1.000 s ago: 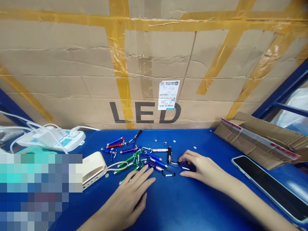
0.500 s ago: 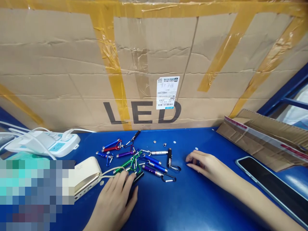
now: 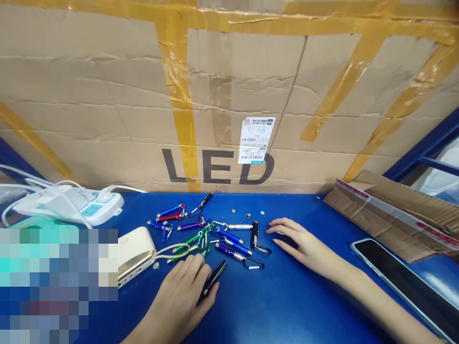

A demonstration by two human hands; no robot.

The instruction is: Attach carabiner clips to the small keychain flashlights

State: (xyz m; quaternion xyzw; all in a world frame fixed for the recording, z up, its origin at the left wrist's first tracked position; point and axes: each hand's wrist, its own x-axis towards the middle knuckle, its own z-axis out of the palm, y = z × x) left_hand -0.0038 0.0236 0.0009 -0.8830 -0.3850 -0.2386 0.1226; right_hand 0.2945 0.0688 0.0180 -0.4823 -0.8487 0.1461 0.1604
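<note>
From the head view, our left hand (image 3: 181, 291) curls its fingers (image 3: 190, 272) around a black keychain torch (image 3: 214, 279), its long axis slanting far and right, just near the keychain pile (image 3: 229, 241). Our open right hand (image 3: 299, 241) holds nothing, resting right of the pile on the blue worktop (image 3: 294, 306).

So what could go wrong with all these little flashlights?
The black flashlight in the left hand might slip and drop. The little silver discs lie loose and could roll away. The clips are bunched together, so pulling one might drag others along.
</note>
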